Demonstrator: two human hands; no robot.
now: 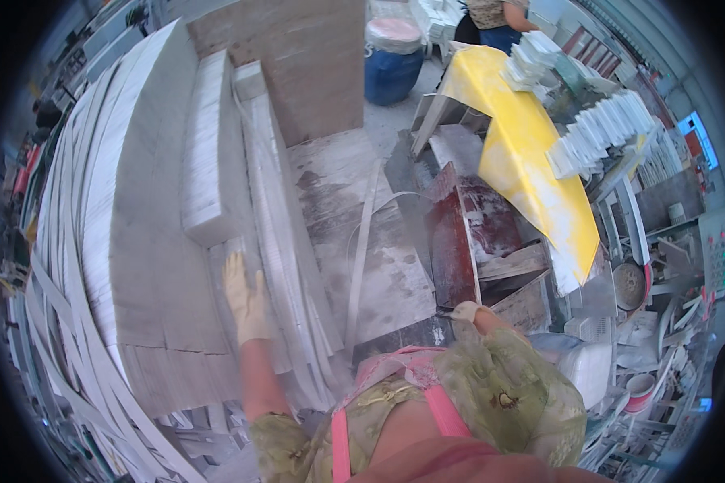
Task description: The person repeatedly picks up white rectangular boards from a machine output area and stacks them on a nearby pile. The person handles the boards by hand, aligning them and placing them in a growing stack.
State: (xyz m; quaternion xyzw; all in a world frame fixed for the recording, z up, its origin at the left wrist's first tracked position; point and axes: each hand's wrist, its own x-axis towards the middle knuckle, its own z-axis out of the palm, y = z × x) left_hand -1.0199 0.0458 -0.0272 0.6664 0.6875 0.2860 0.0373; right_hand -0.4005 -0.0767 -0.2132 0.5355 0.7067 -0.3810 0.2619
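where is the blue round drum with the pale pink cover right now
In the head view, the blue round drum stands near the top, just right of centre, between the tall flat greyish-brown board and the long yellow sheet.

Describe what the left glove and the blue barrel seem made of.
Left glove: matte cream, perhaps thin rubber or fabric; it follows the fingers, but blur hides any weave.
Blue barrel: likely plastic, low sheen, going by its smoothly rounded wall.
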